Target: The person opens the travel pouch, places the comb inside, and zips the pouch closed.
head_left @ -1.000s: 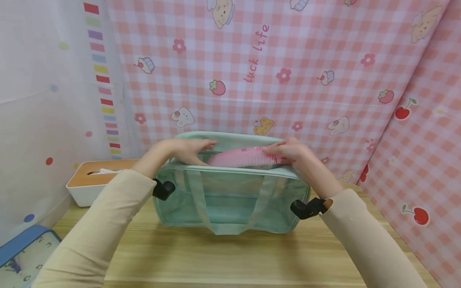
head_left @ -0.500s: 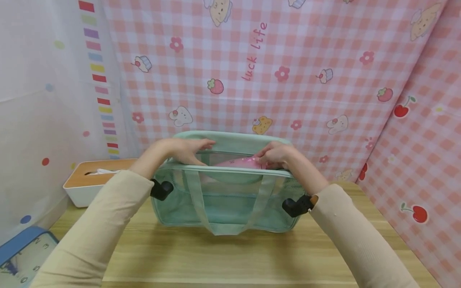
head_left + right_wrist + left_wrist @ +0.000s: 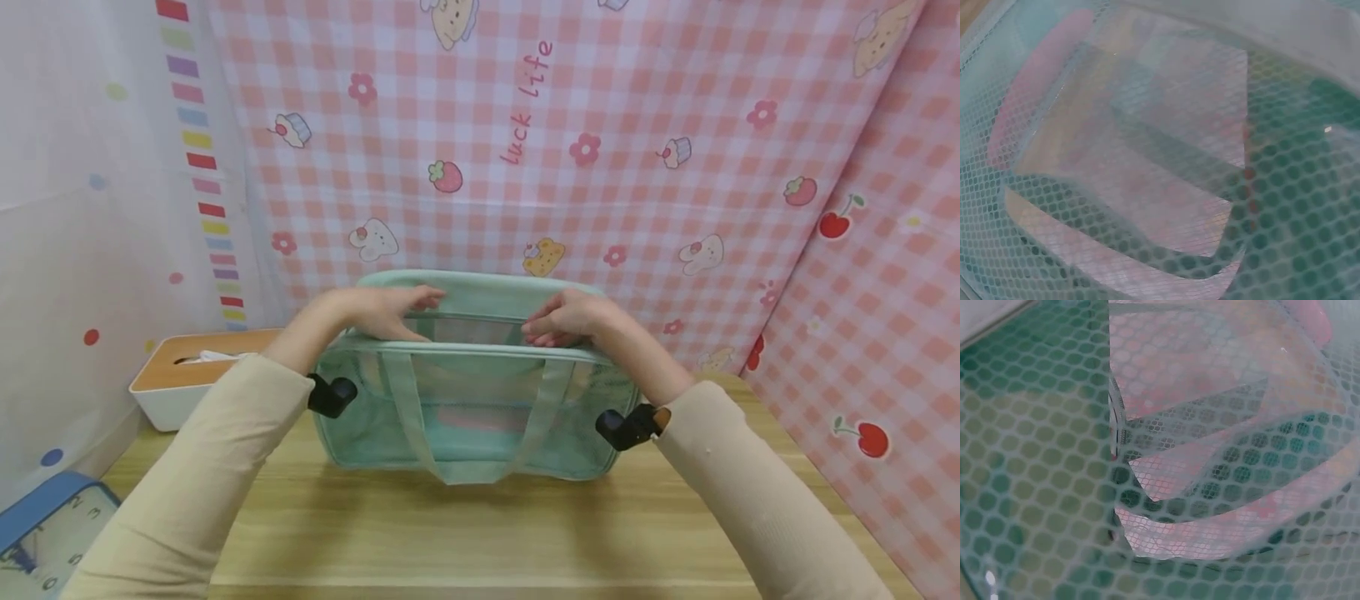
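Note:
A mint-green see-through bag [image 3: 472, 375] stands upright on the table, its top unzipped. Low inside it, a pink comb [image 3: 480, 419] shows faintly through the clear front. Both wrist views look through the bag's mesh side, with the comb [image 3: 1038, 84] a pink strip at the upper left in the right wrist view and the comb [image 3: 1311, 322] at the upper right in the left one. My left hand [image 3: 378, 312] spreads across the opening's left end, thumb at the front rim. Over the right end, my right hand [image 3: 573, 317] has loosely bent fingers and holds nothing.
A white tissue box [image 3: 172, 387] with a wooden lid stands left of the bag. A blue-framed clock [image 3: 63, 525] sits at the lower left. Behind is a pink checked cloth [image 3: 480, 217]; bare wooden tabletop [image 3: 465, 533] lies in front.
The right hand has lowered the pink comb into the bag and let go of it; the comb now lies at the bottom. The left hand stays at the opening.

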Tool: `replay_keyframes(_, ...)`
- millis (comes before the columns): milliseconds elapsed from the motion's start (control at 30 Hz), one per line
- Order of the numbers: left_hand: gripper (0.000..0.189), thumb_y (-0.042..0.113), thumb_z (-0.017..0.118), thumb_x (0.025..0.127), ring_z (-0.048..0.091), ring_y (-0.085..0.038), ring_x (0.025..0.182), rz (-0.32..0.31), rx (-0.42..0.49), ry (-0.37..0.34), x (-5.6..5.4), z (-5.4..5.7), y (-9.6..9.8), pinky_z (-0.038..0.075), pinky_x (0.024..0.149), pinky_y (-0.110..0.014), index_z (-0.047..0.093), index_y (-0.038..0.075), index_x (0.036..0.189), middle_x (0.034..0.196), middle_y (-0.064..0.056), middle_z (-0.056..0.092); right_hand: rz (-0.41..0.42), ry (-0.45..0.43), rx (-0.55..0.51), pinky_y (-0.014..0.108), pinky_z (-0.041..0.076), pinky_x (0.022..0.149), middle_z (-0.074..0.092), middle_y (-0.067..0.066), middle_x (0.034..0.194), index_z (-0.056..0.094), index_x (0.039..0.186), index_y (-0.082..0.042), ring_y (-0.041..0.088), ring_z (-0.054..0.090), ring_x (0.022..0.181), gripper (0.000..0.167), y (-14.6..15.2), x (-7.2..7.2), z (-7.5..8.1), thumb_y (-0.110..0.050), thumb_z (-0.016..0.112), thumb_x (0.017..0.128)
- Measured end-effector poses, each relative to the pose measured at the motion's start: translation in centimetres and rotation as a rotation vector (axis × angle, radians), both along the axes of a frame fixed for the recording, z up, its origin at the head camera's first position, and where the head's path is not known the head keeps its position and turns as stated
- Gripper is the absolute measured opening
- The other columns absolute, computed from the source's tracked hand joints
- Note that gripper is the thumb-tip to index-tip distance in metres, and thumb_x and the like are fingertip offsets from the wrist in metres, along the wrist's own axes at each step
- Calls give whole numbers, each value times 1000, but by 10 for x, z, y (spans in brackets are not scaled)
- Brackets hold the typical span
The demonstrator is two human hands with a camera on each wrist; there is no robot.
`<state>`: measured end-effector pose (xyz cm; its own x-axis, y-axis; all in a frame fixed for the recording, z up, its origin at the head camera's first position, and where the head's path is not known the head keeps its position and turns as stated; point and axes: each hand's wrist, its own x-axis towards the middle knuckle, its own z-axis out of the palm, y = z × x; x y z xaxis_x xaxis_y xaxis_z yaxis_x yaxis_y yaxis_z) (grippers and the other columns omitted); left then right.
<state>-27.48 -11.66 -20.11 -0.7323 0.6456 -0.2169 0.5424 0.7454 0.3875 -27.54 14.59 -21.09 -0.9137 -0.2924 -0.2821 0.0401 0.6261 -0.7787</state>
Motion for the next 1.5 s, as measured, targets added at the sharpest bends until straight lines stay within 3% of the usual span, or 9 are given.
replay_keyframes(100, 69, 29, 57, 90, 30, -35, 135, 47, 90, 54, 4, -3, -4, 29, 110, -48, 20, 5, 144, 147, -18, 28, -4, 18, -9, 15, 54, 63, 69, 13, 98, 54, 119, 9, 1, 61, 61, 37, -3, 2, 5, -13, 57, 90)
replay_keyframes(233, 59, 31, 55, 91, 41, -32, 128, 108, 219, 190, 10, -10, -11, 38, 104, -46, 34, 5, 139, 142, -15, 39, 15, 29, -21, 17, 55, 70, 61, 21, 116, 52, 122, 6, 3, 62, 69, 38, -7, 6, 11, -17, 54, 92)
replay_keyframes(367, 49, 33, 47, 95, 43, -30, 125, 135, 329, 306, 19, -17, -19, 39, 103, -46, 41, 3, 134, 136, -15, 45, 37, 41, -32, 19, 55, 71, 60, 20, 119, 51, 124, 4, 4, 63, 73, 39, -14, 8, 14, -20, 52, 93)
replay_keyframes(500, 53, 42, 40, 96, 41, -30, 127, 158, 401, 383, 33, -23, -30, 36, 104, -49, 43, 3, 132, 136, -15, 45, 50, 62, -17, 20, 55, 71, 61, 19, 118, 52, 124, 3, 4, 63, 73, 39, -23, 11, 18, -21, 52, 93)
replay_keyframes(733, 62, 38, 61, 84, 42, -33, 123, 205, 396, 618, 58, -45, -46, 41, 99, -51, 42, 2, 130, 131, -16, 45, 82, 78, -7, 22, 56, 75, 62, 18, 116, 52, 124, 3, 6, 64, 75, 40, -42, 11, 21, -22, 53, 93)
replay_keyframes(967, 68, 27, 78, 70, 49, -32, 113, 226, 412, 888, 69, -71, -53, 48, 90, -49, 48, -2, 124, 121, -17, 50, 124, 92, 40, 28, 55, 81, 64, 16, 113, 53, 123, 1, 9, 65, 80, 39, -68, 12, 25, -23, 53, 93)
replay_keyframes(1167, 60, 14, 81, 66, 56, -30, 100, 238, 389, 1044, 75, -88, -52, 54, 79, -41, 53, -1, 117, 108, -16, 56, 128, 93, 18, 28, 55, 80, 65, 17, 110, 54, 122, 3, 4, 62, 69, 39, -92, 12, 27, -21, 55, 92)
replay_keyframes(1300, 54, 3, 81, 64, 58, -27, 88, 245, 382, 1142, 75, -95, -49, 55, 69, -34, 56, -2, 111, 96, -15, 57, 115, 117, 13, 28, 56, 79, 66, 17, 107, 57, 119, 2, 10, 64, 72, 36, -108, 12, 29, -20, 57, 90)
replay_keyframes(1500, 51, 1, 82, 62, 58, -26, 82, 267, 416, 1201, 75, -99, -46, 55, 67, -34, 57, -3, 107, 90, -14, 57, 159, 269, 118, 25, 56, 72, 69, 15, 98, 64, 110, 0, 11, 62, 70, 31, -136, 14, 31, -22, 59, 89)
